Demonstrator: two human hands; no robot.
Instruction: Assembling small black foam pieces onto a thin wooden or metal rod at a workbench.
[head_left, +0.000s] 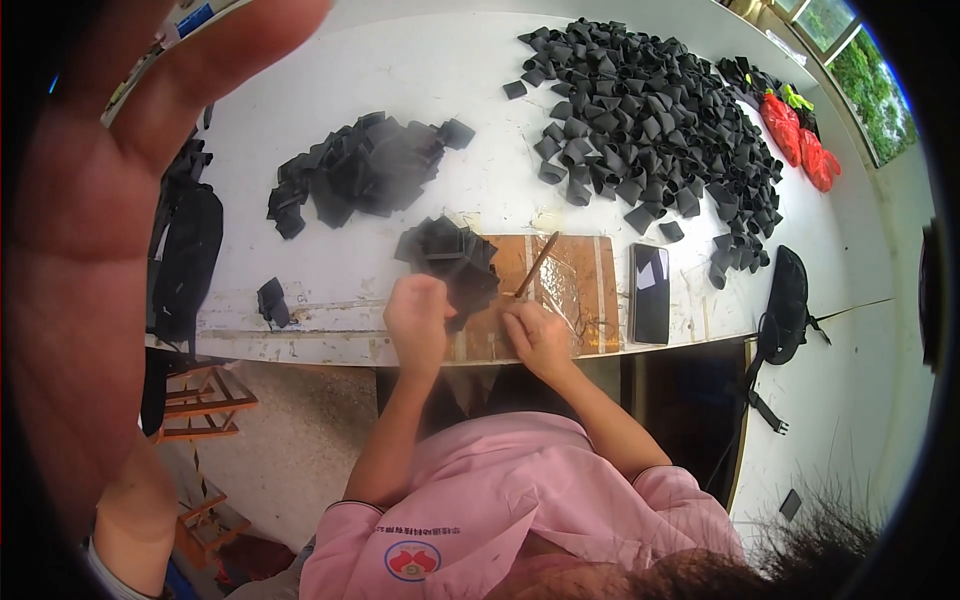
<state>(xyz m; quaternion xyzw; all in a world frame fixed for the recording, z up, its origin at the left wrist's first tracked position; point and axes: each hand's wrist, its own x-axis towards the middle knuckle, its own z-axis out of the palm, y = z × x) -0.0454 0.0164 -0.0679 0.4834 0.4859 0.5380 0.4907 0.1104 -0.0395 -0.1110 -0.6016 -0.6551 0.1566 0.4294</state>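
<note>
My left hand is closed at the near side of a small heap of black fabric pieces, right against them. What its fingers grip is hidden. Just to the right, my right hand has its fingers pinched together over a brown board. A thin brown stick-like tool slants up from close to those fingertips; I cannot tell whether they touch it. Clear tape and loose threads show on the board.
A large pile of black fabric loops covers the back right. A smaller black pile lies back left. A phone is right of the board, a black pouch with straps beyond. Another person's hand blocks the left side.
</note>
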